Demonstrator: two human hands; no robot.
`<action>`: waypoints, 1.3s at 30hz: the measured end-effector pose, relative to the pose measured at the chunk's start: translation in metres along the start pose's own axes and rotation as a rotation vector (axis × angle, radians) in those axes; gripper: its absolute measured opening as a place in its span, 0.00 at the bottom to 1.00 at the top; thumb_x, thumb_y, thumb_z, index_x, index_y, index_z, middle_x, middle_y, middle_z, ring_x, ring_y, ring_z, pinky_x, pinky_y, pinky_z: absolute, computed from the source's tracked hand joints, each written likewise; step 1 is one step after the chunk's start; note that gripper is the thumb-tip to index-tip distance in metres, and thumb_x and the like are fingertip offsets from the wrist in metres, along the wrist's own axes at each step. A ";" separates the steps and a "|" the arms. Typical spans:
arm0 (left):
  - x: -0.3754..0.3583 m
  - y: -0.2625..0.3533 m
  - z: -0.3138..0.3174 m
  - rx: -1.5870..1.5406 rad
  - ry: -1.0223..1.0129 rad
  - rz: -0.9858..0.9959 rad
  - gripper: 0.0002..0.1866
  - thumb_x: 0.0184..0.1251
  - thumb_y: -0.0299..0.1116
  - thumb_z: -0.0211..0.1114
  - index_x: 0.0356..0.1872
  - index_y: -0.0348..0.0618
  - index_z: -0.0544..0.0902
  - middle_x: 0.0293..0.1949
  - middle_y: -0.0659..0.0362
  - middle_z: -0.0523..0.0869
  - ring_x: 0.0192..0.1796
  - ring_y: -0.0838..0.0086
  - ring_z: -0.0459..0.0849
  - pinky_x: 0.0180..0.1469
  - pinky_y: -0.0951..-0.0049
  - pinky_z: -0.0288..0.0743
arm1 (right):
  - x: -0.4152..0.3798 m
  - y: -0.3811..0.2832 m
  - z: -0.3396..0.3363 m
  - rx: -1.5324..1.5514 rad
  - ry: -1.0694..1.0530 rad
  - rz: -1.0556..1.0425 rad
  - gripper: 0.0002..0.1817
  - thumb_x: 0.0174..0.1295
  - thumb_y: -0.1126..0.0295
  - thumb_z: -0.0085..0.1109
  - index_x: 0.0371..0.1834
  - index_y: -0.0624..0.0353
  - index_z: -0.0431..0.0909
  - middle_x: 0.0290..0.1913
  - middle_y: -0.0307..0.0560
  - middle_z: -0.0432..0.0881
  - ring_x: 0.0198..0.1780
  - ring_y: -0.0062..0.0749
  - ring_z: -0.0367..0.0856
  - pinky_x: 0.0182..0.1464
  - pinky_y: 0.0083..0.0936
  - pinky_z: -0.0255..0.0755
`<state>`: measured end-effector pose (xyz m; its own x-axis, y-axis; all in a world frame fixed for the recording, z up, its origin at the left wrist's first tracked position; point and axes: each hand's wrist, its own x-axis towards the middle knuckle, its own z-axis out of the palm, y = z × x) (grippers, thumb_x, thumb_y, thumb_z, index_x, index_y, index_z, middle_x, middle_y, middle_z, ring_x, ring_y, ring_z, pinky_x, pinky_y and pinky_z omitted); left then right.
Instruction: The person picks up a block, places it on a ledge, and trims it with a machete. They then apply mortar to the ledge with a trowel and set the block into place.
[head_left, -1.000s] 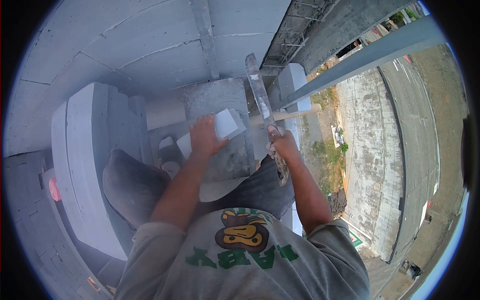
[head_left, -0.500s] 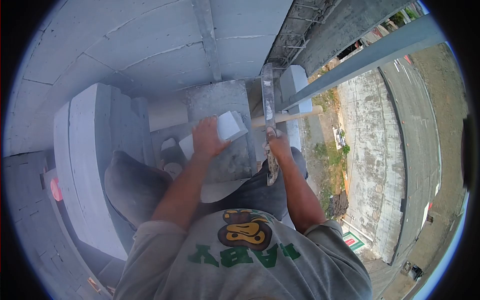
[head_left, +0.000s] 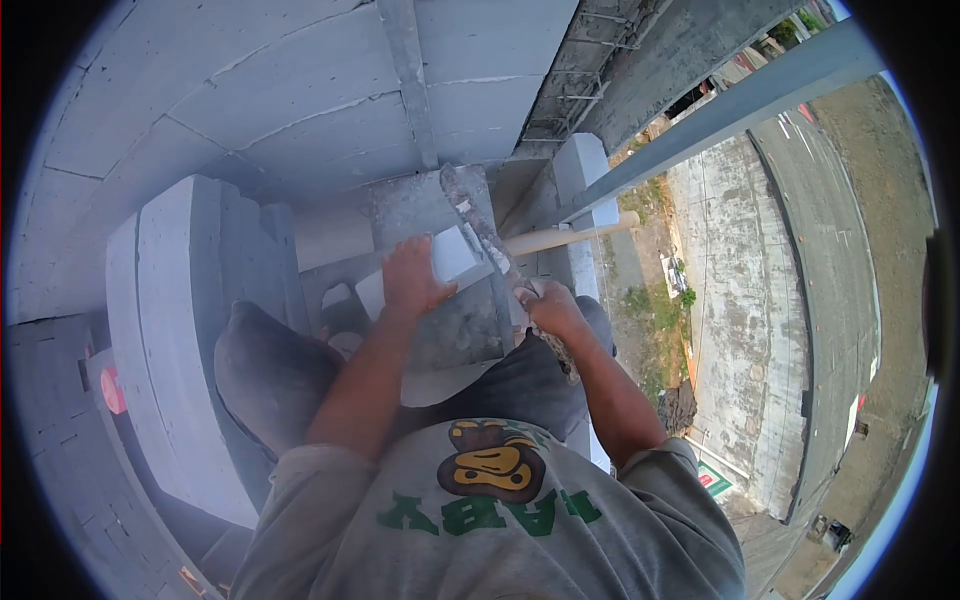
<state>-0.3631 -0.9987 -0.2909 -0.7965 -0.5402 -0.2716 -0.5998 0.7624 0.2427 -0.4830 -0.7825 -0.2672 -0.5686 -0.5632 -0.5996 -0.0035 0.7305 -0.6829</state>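
A pale rectangular block (head_left: 455,256) lies at an angle on a dusty grey board (head_left: 400,205). My left hand (head_left: 412,279) rests over the block, its fingers across the top and its thumb along the near edge. To the right, my right hand (head_left: 548,307) is wrapped round a long, mortar-stained tool with a flat blade (head_left: 484,233). The blade slants up and to the left, and lies beside the block's right end. Whether blade and block touch, I cannot tell.
Large pale blocks (head_left: 185,330) stand at the left, near my knee. A block wall (head_left: 300,90) rises ahead. A grey metal pole (head_left: 730,110) crosses the upper right, over a drop to the ground far below. A round pole (head_left: 575,234) passes beyond my right hand.
The blade has swung from nearly upright to a leftward slant, toward the block's right end. My right hand has turned with it and shifted slightly down. My left hand stays on the block.
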 end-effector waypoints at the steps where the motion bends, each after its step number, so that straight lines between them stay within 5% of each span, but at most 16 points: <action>1: 0.005 0.000 -0.003 -0.005 0.004 -0.004 0.50 0.41 0.55 0.80 0.68 0.45 0.70 0.60 0.56 0.77 0.67 0.61 0.72 0.69 0.53 0.62 | -0.001 -0.009 -0.005 -0.007 -0.001 -0.003 0.20 0.70 0.58 0.56 0.40 0.70 0.81 0.24 0.57 0.84 0.25 0.50 0.85 0.35 0.42 0.78; 3: 0.005 -0.003 -0.003 -0.007 -0.012 -0.002 0.51 0.40 0.55 0.80 0.68 0.46 0.70 0.60 0.56 0.76 0.67 0.61 0.72 0.69 0.53 0.63 | -0.014 -0.023 -0.006 -0.187 0.265 -0.246 0.18 0.70 0.59 0.56 0.43 0.67 0.80 0.29 0.61 0.85 0.34 0.63 0.84 0.41 0.49 0.76; 6: 0.001 -0.001 -0.001 -0.030 -0.005 -0.002 0.51 0.40 0.55 0.80 0.68 0.46 0.70 0.61 0.56 0.76 0.67 0.61 0.72 0.70 0.51 0.62 | -0.024 -0.054 -0.008 -0.006 0.380 -0.358 0.19 0.71 0.60 0.53 0.49 0.68 0.75 0.33 0.67 0.84 0.41 0.70 0.82 0.45 0.55 0.73; 9: -0.007 0.005 -0.001 -0.005 -0.006 -0.021 0.51 0.40 0.55 0.80 0.68 0.46 0.70 0.60 0.55 0.76 0.67 0.61 0.72 0.69 0.51 0.62 | -0.024 -0.062 0.004 -0.150 0.458 -0.258 0.18 0.71 0.62 0.50 0.53 0.68 0.70 0.34 0.69 0.84 0.42 0.67 0.83 0.47 0.55 0.74; 12: -0.005 0.002 0.002 -0.023 0.021 -0.004 0.51 0.39 0.55 0.80 0.68 0.46 0.71 0.60 0.55 0.76 0.67 0.61 0.72 0.69 0.50 0.62 | -0.001 -0.008 0.054 -0.601 0.169 -0.209 0.18 0.71 0.64 0.48 0.54 0.67 0.69 0.36 0.68 0.84 0.42 0.64 0.85 0.49 0.54 0.75; 15: -0.007 0.003 0.010 0.022 0.040 -0.010 0.50 0.39 0.53 0.80 0.68 0.47 0.71 0.60 0.55 0.76 0.67 0.61 0.72 0.69 0.50 0.63 | -0.004 0.002 0.045 -0.636 0.196 -0.252 0.17 0.71 0.64 0.47 0.55 0.66 0.69 0.36 0.66 0.85 0.42 0.61 0.86 0.49 0.53 0.76; 19: 0.001 -0.002 -0.001 -0.042 0.006 0.005 0.50 0.39 0.53 0.80 0.68 0.47 0.71 0.61 0.56 0.76 0.67 0.61 0.72 0.68 0.50 0.64 | -0.043 -0.076 0.005 -0.581 0.229 -0.169 0.16 0.71 0.65 0.47 0.55 0.66 0.69 0.35 0.64 0.85 0.41 0.60 0.86 0.49 0.53 0.77; 21: 0.004 -0.002 -0.006 -0.030 -0.028 -0.010 0.50 0.39 0.52 0.80 0.68 0.46 0.71 0.61 0.56 0.76 0.67 0.60 0.73 0.67 0.50 0.65 | -0.054 -0.094 -0.003 -0.391 0.448 -0.348 0.16 0.70 0.66 0.48 0.55 0.66 0.69 0.35 0.64 0.85 0.41 0.59 0.86 0.49 0.53 0.77; 25: 0.005 -0.003 -0.005 -0.045 -0.013 -0.015 0.50 0.39 0.53 0.80 0.68 0.46 0.71 0.60 0.56 0.77 0.67 0.60 0.73 0.68 0.50 0.64 | -0.030 -0.055 0.032 -0.350 0.410 -0.291 0.16 0.70 0.66 0.49 0.54 0.66 0.69 0.36 0.65 0.85 0.43 0.57 0.86 0.49 0.52 0.77; 27: 0.003 -0.001 -0.005 -0.010 0.003 -0.007 0.50 0.39 0.53 0.81 0.68 0.46 0.71 0.60 0.56 0.77 0.67 0.60 0.73 0.68 0.50 0.64 | -0.009 -0.021 0.052 -0.638 0.181 -0.207 0.15 0.70 0.65 0.50 0.52 0.67 0.70 0.36 0.67 0.84 0.45 0.57 0.85 0.51 0.51 0.76; 30: 0.001 -0.001 -0.005 -0.006 0.006 0.001 0.50 0.39 0.54 0.81 0.68 0.46 0.71 0.60 0.56 0.77 0.66 0.60 0.73 0.67 0.50 0.65 | -0.006 -0.028 0.027 -0.576 0.054 -0.149 0.19 0.70 0.65 0.49 0.55 0.70 0.69 0.41 0.68 0.84 0.48 0.58 0.85 0.53 0.49 0.76; 36: -0.006 0.002 0.004 0.017 0.054 0.013 0.49 0.40 0.53 0.80 0.66 0.46 0.71 0.59 0.56 0.77 0.65 0.61 0.74 0.66 0.51 0.65 | -0.039 -0.097 -0.010 -0.323 0.267 -0.173 0.25 0.69 0.65 0.49 0.63 0.73 0.66 0.46 0.70 0.84 0.49 0.63 0.84 0.55 0.50 0.76; 39: -0.007 0.004 0.001 -0.002 0.028 -0.001 0.49 0.40 0.53 0.80 0.67 0.46 0.71 0.60 0.56 0.77 0.66 0.61 0.73 0.67 0.51 0.65 | 0.003 -0.012 0.045 -0.604 0.129 -0.162 0.23 0.69 0.64 0.50 0.59 0.73 0.67 0.43 0.71 0.84 0.48 0.62 0.84 0.54 0.50 0.75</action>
<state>-0.3600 -0.9915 -0.2887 -0.7977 -0.5509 -0.2453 -0.6008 0.7611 0.2446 -0.4473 -0.8105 -0.2796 -0.6164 -0.6610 -0.4279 -0.5393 0.7504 -0.3823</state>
